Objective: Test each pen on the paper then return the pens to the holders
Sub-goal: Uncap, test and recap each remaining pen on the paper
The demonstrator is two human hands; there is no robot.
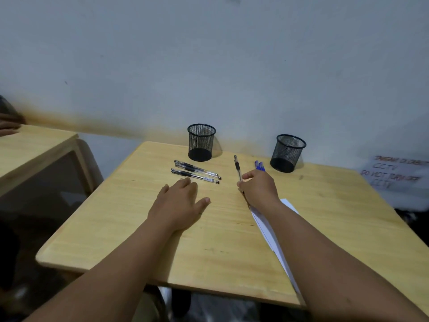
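Observation:
Two black mesh holders stand empty at the back of the wooden table (222, 240): the left holder (201, 142) and the right holder (287, 153). Three black-capped clear pens (196, 172) lie side by side in front of the left holder. My left hand (180, 202) rests flat on the table just below them, fingers apart. My right hand (257, 188) grips a black pen (237, 167), its cap pointing toward the wall. Blue pens (259, 165) peek out behind my right hand. The white paper (269, 231) lies mostly hidden under my right forearm.
A second wooden table (34, 147) stands at the left, with another person's hand (8, 126) on its far corner. A white sheet with handwritten text (394, 175) hangs on the wall at right. The wall runs right behind the holders.

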